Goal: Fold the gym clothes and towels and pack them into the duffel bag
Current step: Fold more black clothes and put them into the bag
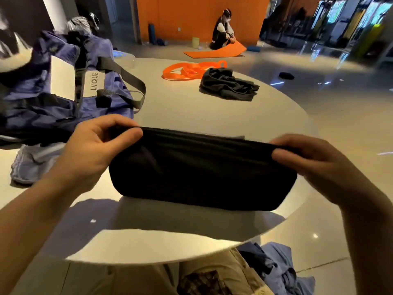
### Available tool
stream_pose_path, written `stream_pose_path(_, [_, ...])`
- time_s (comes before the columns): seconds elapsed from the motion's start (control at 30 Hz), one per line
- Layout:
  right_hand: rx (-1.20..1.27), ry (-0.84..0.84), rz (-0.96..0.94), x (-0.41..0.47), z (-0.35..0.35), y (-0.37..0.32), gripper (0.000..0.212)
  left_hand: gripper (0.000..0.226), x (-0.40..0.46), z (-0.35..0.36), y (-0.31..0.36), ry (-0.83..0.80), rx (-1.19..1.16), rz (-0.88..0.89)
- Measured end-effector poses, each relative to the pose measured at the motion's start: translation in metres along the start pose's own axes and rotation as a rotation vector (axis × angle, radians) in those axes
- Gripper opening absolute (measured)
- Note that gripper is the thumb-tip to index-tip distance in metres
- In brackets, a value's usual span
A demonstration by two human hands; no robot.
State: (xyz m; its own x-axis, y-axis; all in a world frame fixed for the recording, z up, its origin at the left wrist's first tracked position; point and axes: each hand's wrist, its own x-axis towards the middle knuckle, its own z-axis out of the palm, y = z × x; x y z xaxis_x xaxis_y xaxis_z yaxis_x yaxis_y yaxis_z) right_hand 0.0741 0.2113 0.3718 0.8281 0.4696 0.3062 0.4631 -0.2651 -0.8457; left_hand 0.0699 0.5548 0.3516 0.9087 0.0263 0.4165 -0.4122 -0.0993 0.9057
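Both hands hold a folded black garment (pixel 202 169) by its top edge above the round worktop (pixel 212 109). The left hand (pixel 95 143) has a narrow grip pinching the garment's left corner; the right hand (pixel 308 158) has the same grip on the right corner, and the cloth hangs taut between them with its lower fold touching the worktop. Left of the garment lies the blue duffel bag (pixel 63 92), with a pale blue towel (pixel 32 165) just below the bag. Beyond the garment sit a crumpled dark garment (pixel 229 84) and orange bands (pixel 191 70).
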Motion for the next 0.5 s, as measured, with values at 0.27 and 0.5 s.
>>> stream_pose_path(0.27, [-0.586, 0.091, 0.402, 0.124, 0.005, 0.082, 0.017, 0.016, 0.096, 0.009, -0.060, -0.021, 0.718, -0.290])
stream_pose_path(0.5, [-0.653, 0.298, 0.483, 0.124, 0.017, 0.124, 0.045, 0.060, 0.081, 0.061, -0.079, -0.518, 1.010, 0.025])
